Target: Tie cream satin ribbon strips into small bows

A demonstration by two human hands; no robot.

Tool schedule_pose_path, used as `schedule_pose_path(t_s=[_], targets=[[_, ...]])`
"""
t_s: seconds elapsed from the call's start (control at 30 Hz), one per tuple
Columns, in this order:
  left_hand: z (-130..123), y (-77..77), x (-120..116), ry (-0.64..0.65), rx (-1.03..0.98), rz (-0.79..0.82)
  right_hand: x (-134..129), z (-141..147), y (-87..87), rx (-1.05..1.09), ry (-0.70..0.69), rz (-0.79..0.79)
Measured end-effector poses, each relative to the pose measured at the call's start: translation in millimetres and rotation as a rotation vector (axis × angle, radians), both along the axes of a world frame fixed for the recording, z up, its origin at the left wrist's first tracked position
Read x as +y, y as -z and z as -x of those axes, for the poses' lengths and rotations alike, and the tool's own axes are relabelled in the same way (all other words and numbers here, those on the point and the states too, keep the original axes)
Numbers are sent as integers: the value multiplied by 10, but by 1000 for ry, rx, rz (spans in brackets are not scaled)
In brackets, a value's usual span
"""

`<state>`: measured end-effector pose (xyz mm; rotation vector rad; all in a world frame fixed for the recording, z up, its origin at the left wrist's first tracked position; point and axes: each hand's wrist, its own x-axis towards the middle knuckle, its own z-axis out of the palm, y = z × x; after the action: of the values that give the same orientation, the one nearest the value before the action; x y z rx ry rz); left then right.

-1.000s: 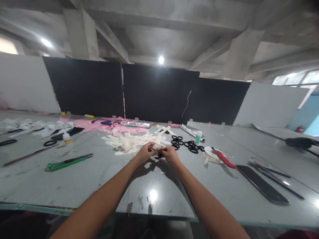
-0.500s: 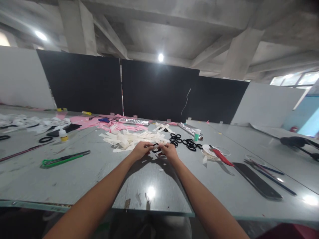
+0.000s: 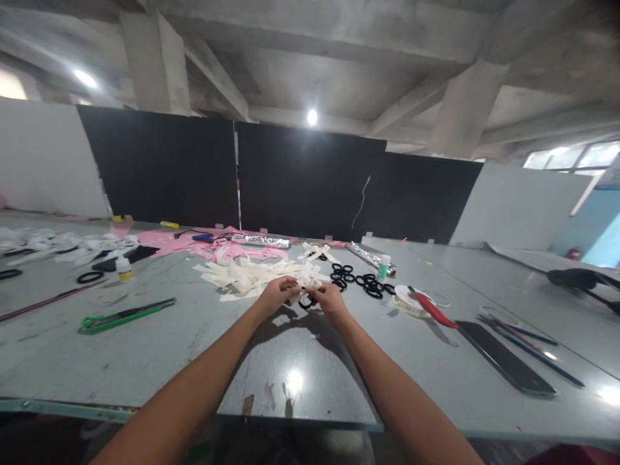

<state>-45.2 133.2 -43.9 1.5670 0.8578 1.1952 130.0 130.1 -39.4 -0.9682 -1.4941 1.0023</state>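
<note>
In the head view, my left hand point(image 3: 278, 296) and my right hand point(image 3: 330, 301) meet over the middle of the table, fingertips pinched close together. Between them a black ring point(image 3: 305, 305), like a hair tie, hangs just below the fingertips. Something pale, apparently a white strip, shows at the left fingers; how it sits on the ring is too small to tell. Right behind my hands lies a loose pile of cream-white strips point(image 3: 247, 274). Several more black rings point(image 3: 372, 285) lie in clusters beyond my right hand.
To the right are a glue stick point(image 3: 384, 267), a tape roll point(image 3: 407, 298), a red-handled tool point(image 3: 433, 310), a black phone-like slab point(image 3: 506, 358) and scissors point(image 3: 527, 345). A green cutter point(image 3: 126, 315) and small bottle point(image 3: 124, 268) lie left. Pink scraps point(image 3: 169, 243) lie behind.
The black ring has dropped from between the fingertips to hang lower, tilted. My fingertips have drawn closer together. The camera view has shifted slightly.
</note>
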Motion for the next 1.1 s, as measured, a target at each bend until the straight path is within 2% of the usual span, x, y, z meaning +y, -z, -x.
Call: schedule_pose_path(t_s=[0.1, 0.23, 0.37, 0.5, 0.6, 0.67, 0.73, 0.77, 0.83, 0.9, 1.03, 1.1], targets=[[-9, 7, -16, 49, 74, -22, -4, 12, 28, 26, -11, 8], [-14, 3, -47, 43, 129, -43, 10, 5, 85, 48, -55, 55], [-29, 4, -55, 52, 119, -47, 12, 2, 88, 86, -47, 96], [-49, -7, -35, 66, 57, -33, 11, 32, 61, 122, -82, 74], [-35, -51, -34, -36, 68, -66, 118, 25, 13, 128, -121, 98], [-6, -86, -39, -201, 159, -151, 294, -46, -64, 57, -85, 130], [22, -118, -47, -340, 275, -225, 557, -184, -181, -138, 36, 111], [29, -132, -55, -369, 333, -243, 712, -271, -246, -282, 144, 70], [19, -161, -82, -365, 446, -262, 1043, -458, -368, -588, 280, -29], [-22, -195, -133, -332, 555, -304, 1370, -621, -449, -777, 345, -54], [-128, -283, -269, -188, 684, -421, 1964, -760, -473, -874, 345, 10], [-151, -324, -313, -169, 698, -456, 2240, -731, -446, -894, 330, 18]])
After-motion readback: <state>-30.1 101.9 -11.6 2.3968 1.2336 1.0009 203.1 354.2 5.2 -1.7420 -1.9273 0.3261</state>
